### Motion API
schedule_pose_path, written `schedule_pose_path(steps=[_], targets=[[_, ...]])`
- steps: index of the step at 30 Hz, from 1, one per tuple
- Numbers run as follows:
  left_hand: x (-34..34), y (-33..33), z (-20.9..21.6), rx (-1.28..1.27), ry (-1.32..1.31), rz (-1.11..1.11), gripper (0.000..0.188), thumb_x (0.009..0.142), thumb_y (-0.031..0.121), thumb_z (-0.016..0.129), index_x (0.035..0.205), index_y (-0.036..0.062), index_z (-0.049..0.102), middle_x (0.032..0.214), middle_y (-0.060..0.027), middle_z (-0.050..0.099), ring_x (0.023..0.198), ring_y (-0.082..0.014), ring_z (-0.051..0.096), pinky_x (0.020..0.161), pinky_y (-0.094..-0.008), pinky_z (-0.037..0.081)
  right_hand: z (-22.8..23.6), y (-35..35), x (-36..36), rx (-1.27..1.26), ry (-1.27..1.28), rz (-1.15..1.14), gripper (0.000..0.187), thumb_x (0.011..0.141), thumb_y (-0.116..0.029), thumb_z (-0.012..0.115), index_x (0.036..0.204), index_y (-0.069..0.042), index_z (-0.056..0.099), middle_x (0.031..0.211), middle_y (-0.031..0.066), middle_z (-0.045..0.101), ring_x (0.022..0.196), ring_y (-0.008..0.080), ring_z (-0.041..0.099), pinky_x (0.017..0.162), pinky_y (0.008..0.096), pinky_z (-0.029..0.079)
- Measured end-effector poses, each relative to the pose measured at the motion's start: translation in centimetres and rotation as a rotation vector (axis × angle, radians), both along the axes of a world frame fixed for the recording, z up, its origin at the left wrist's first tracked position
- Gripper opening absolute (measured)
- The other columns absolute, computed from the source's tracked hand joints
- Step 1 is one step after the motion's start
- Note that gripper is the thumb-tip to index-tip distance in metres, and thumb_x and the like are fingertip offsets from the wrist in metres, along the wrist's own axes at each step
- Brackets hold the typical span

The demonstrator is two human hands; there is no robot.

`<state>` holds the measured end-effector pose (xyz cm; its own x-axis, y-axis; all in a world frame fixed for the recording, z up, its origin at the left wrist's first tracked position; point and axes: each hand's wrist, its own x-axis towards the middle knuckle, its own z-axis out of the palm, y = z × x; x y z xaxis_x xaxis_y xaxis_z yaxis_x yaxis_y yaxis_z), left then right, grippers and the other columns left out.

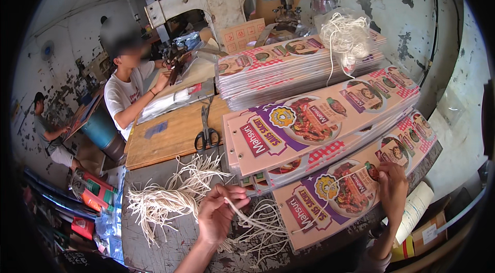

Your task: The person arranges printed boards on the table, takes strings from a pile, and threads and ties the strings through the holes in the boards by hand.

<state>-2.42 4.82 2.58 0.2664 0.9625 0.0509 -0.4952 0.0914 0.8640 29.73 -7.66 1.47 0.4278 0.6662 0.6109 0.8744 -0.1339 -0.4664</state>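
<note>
Holding cord [237, 212] — hands [215, 216] [393, 188] well apart, one over edge of printed card [356, 193]

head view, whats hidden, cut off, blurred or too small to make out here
- Head view, right grip: exactly what its fingertips touch, hidden by its own fingers.
- Head view, left forearm: cut off by the lower edge.
- Head view, middle stack of printed cards: most lower faces, covered by the top card.
- Head view, nearer co-worker: face blurred.
- Head view, far co-worker: hand details too small.
</note>
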Motion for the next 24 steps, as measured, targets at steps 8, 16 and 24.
schedule_pose_path(steps=[8,16,24], targets=[[-1.5,0.4,-0.8,-0.316,-0.357,-0.380,0.013,0.082,0.016,0.043,0.075,0.0046,0.043,0.061,-0.0079,0.046,0.038,-0.0052,0.026,0.036,-0.0181,0.026,0.7,0.8,-4.1,-0.118,-0.039,0.136,0.037,0.073,-0.020,0.067,0.106,-0.007,0.059,0.105,0.0113,0.057,0.094,0.0312,0.049,0.082,0.0402,0.038],[-1.0,-0.1,-0.4,-0.287,0.064,-0.339,0.012,0.082,0.016,0.048,0.082,0.0038,0.048,0.059,-0.0028,0.042,0.043,-0.0059,0.025,0.040,-0.0203,0.019,0.8,0.8,-4.0,-0.261,-0.157,0.278,0.041,0.067,-0.025,0.072,0.107,-0.016,0.064,0.117,0.0065,0.052,0.097,0.0290,0.047,0.086,0.0417,0.037],[-0.7,-0.7,0.1,-0.233,0.297,-0.245,0.010,0.087,0.013,0.049,0.088,0.0031,0.052,0.058,0.0004,0.041,0.045,-0.0046,0.026,0.042,-0.0203,0.019,0.8,-0.2,-5.0,-0.277,-0.124,0.388,0.046,0.061,-0.024,0.075,0.106,-0.018,0.065,0.119,0.0057,0.053,0.096,0.0277,0.048,0.088,0.0418,0.038]])
